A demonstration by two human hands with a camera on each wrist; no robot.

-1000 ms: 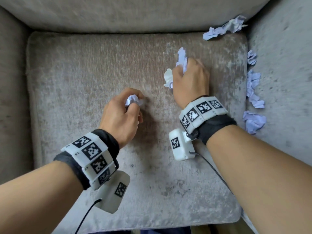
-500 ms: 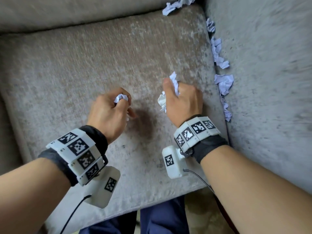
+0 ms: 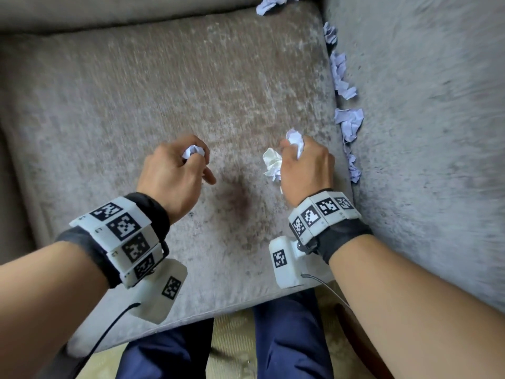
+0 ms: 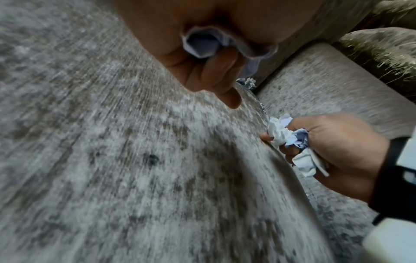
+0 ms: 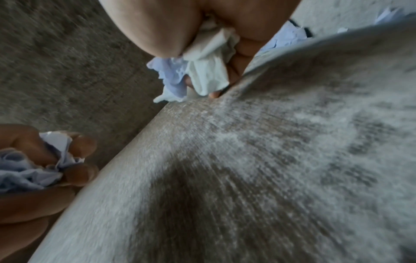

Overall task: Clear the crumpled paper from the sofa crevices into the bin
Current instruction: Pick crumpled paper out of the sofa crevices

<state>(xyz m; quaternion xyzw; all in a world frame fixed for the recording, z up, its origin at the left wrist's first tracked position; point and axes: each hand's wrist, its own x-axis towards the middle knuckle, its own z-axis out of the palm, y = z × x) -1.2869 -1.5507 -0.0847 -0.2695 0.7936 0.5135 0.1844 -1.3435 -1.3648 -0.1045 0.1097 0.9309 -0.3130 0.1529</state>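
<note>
My left hand hovers over the grey seat cushion and grips a small crumpled paper ball, whose crumpled paper shows in its fist in the left wrist view. My right hand holds a larger wad of white and pale blue paper near the cushion's right side; that wad hangs from the fist in the right wrist view. More crumpled pieces lie in the crevice along the right armrest, and one piece sits at the back corner. No bin is in view.
The sofa's right armrest rises just right of my right hand. The backrest runs along the top. My legs in dark blue trousers stand at the cushion's front edge, on a pale patterned floor.
Both hands have drawn back toward the cushion's front edge, still holding their paper. The view has swung, so the armrest crevice now sits higher and nearer the middle.
</note>
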